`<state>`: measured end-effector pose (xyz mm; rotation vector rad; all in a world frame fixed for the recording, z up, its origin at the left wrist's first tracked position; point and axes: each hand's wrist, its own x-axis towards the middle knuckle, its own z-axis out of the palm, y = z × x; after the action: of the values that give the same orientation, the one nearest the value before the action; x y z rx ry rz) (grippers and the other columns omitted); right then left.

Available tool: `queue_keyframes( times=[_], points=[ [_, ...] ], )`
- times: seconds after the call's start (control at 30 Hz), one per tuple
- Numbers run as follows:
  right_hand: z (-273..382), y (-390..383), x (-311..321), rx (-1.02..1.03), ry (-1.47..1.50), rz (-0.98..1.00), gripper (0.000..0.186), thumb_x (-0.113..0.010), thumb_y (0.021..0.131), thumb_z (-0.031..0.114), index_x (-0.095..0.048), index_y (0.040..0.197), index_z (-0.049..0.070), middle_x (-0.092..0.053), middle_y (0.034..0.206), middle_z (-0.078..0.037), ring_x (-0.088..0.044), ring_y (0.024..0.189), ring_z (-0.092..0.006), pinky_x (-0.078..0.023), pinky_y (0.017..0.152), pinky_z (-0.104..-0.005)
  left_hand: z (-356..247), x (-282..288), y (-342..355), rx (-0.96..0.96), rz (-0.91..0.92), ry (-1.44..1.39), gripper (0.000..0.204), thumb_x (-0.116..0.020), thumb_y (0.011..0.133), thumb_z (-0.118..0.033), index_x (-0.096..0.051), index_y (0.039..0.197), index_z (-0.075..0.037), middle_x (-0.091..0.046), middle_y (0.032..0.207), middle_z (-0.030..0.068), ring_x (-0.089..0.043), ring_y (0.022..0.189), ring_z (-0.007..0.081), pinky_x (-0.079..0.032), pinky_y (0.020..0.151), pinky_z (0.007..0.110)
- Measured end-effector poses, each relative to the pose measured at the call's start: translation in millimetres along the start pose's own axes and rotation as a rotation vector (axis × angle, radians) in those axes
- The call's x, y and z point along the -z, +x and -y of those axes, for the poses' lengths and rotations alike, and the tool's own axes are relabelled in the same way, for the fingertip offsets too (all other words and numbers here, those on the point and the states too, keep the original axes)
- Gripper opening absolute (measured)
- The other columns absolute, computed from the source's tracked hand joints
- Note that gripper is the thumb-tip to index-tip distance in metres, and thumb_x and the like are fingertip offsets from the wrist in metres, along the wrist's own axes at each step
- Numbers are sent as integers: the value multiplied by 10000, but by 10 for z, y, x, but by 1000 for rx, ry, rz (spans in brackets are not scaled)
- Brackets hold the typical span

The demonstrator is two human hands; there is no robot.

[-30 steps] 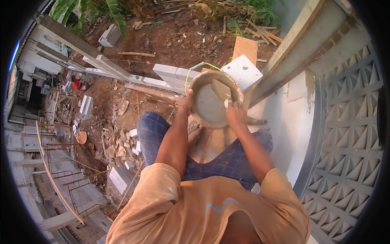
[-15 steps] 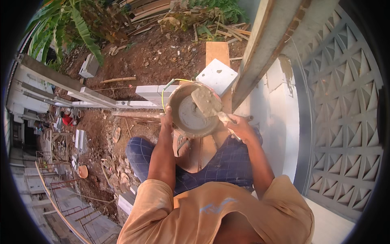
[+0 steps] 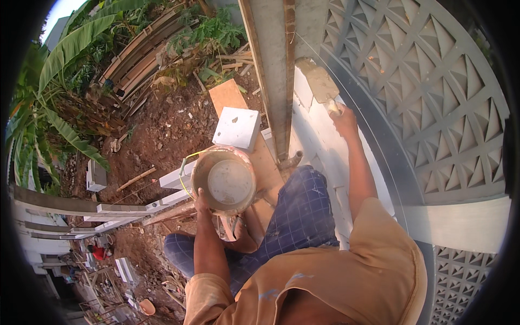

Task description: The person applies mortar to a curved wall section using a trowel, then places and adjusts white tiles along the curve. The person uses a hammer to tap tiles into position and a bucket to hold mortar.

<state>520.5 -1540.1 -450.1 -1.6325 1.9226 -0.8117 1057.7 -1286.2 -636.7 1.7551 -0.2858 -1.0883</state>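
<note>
My left hand point(image 3: 202, 201) grips the near-left side of a round mortar bucket point(image 3: 245, 176) with a pale handle, held above my bare foot; wet grey residue lines its bottom. My right hand point(image 3: 344, 122) is closed round the handle of a trowel point(image 3: 325, 89), whose mortar-covered blade lies at the top end of the white block wall point(image 3: 319, 135) on my right; blade and mortar are hard to tell apart. A loose white block point(image 3: 235, 127) sits on a plywood board point(image 3: 223, 95) just beyond the bucket.
A concrete column point(image 3: 273, 65) rises between board and wall, beside a short pipe point(image 3: 292, 160). A patterned breeze-block screen point(image 3: 406, 97) borders the right. Rubble, timber and banana plants fill the ground ahead and left, with a person in red point(image 3: 98, 251) and scaffolding lower left.
My right hand has swung the trowel out of the bucket, up and right onto the wall. The bucket stays in my left hand, and the view has turned rightward.
</note>
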Motion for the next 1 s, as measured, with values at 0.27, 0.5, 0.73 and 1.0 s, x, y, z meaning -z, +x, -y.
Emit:
queue_keyframes(
  times=[0.27,0.5,0.73,1.0],
  points=[
    [-265,-503,345,-127,-407,-79,494,-682,884,292,-610,1337,109,-661,1236,-182,-630,1138,-360,-506,949,-458,288,104,57,-94,-129,53,689,-511,988,-560,-361,1513,-141,-568,1307,124,-627,1060,312,-542,791,433],
    [-169,-262,316,-125,-536,-56,485,-652,910,282,-557,1357,120,-641,1237,-165,-621,1153,-359,-507,938,-485,712,239,142,-150,-140,-172,615,-577,963,-325,-427,1480,-27,-631,1200,157,-637,1020,274,-537,820,419],
    [-234,438,-10,24,-490,-228,435,-626,923,288,-539,1324,145,-607,1272,-152,-638,1116,-375,-516,917,-497,149,-274,-532,92,-223,-140,587,-465,880,10,-424,1465,-24,-654,993,118,-649,782,231,-547,639,352],
    [201,365,-266,68,-444,-183,455,-677,900,281,-529,1309,148,-609,1268,-132,-648,1102,-377,-522,899,-514,568,212,-203,45,-181,-358,568,-442,937,39,-426,1492,-82,-643,969,106,-651,739,183,-599,626,359]
  ],
)
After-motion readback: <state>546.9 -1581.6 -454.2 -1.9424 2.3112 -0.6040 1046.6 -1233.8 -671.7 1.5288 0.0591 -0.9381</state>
